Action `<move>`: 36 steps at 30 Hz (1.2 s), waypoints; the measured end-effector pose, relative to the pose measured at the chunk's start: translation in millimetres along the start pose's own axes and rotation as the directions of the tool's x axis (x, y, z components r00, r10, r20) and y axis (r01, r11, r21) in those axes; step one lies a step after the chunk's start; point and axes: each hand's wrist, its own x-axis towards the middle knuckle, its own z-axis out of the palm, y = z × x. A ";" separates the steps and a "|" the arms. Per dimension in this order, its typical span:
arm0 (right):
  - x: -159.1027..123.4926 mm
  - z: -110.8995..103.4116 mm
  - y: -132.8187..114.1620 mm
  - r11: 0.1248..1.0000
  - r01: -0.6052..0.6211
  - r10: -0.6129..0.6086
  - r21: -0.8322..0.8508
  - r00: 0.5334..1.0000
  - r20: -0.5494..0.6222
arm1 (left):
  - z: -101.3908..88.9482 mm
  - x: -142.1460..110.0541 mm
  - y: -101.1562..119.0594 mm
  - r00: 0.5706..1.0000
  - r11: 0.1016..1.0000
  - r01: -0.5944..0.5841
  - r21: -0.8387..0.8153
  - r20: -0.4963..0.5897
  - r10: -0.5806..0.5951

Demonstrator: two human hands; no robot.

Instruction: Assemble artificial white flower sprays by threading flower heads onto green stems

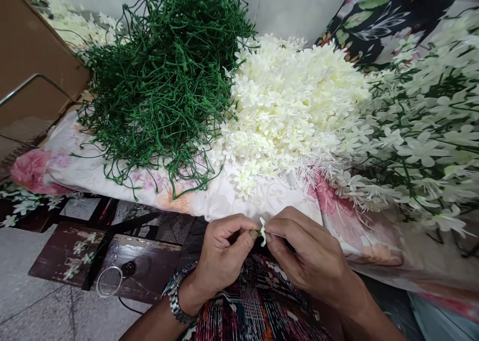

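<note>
Close in front of my body, my left hand (224,254) pinches the tip of a green plastic stem (258,231) between thumb and forefinger. A small white artificial flower (263,232) sits at that tip, seen edge-on. Its other side is pinched by the thumb and forefinger of my right hand (309,254). Both hands are just off the table's front edge. Beyond them lies a tangled heap of green plastic stems (160,86), and to its right a pile of loose cream-white petal pieces (288,106). Thin white stamen strands (314,169) lie at that pile's front.
Flowers on green stems (422,149) are massed at the right, before a dark floral bag (389,27). A cardboard box (41,57) and metal wire rack stand left. Below are a brown wooden stool (145,256) and a clear round cup (109,282). A floral cloth (262,196) covers the table.
</note>
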 end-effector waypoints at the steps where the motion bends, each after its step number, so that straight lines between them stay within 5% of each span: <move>1: 0.5 -1.8 0.6 1.000 0.000 0.000 0.007 1.000 0.009 | -0.4 0.2 -1.4 1.000 0.999 0.027 -0.028 0.007 -0.027; 5: 0.6 -13.7 -0.8 0.997 -0.062 0.063 0.055 0.998 -0.021 | -3.0 2.4 0.3 0.988 0.938 0.137 -0.319 -0.027 -0.153; 10: -6.7 -7.1 -13.9 0.986 -0.139 0.140 0.096 0.990 -0.003 | 4.6 6.4 22.6 0.925 0.828 -0.082 -0.555 -0.352 -0.144; 15: -10.8 12.4 -19.4 0.986 -0.106 0.110 0.129 0.993 -0.030 | 13.2 3.3 26.4 0.903 0.813 -0.191 -0.550 -0.423 -0.075; 21: -6.4 2.2 -7.3 0.998 -0.057 0.057 -0.003 0.998 -0.003 | -0.7 -7.3 11.5 0.962 0.900 -0.105 -0.424 -0.273 -0.016; 26: 5.6 -8.7 -5.5 0.984 0.089 -0.072 -0.157 0.991 0.114 | -11.4 -11.3 3.4 0.998 0.981 0.051 -0.190 -0.021 -0.056; 36: 25.5 -8.7 -10.2 0.948 0.254 -0.233 -0.193 0.964 0.125 | 4.8 3.4 7.4 0.992 0.986 0.121 -0.116 0.044 -0.116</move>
